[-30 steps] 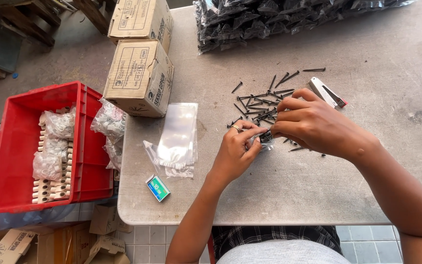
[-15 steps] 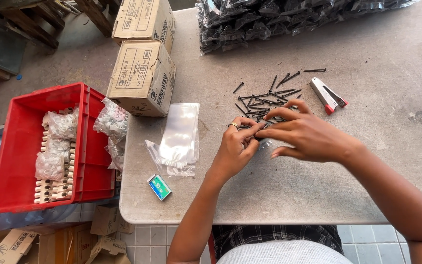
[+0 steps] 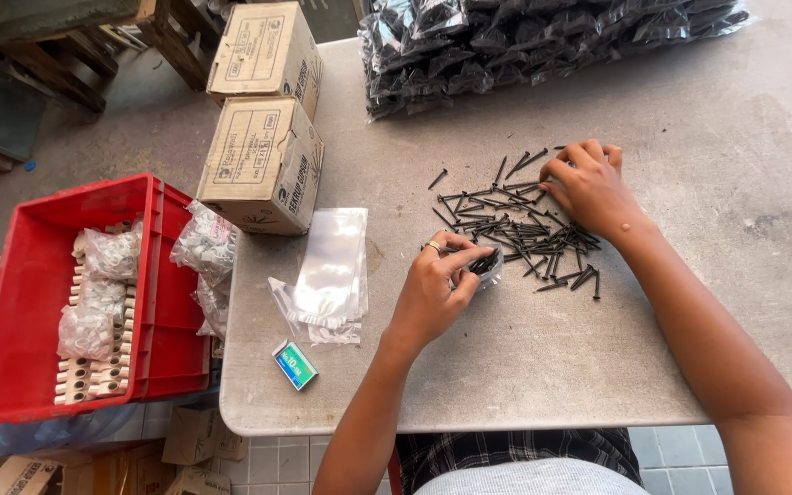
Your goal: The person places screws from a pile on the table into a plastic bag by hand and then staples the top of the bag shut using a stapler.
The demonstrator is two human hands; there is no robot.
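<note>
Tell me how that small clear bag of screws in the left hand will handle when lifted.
The small clear bag is thin film, so probably floppy. Dark screws inside likely make it bottom-heavy, and their points might pierce it. The left hand pinches its top.

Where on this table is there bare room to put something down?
The right part of the grey table beyond the right forearm is bare, as is the near edge between the small green box and the left hand. Crowded: loose black screws under the right hand, packed black bags at the far edge, clear bags and cardboard boxes on the left.
</note>
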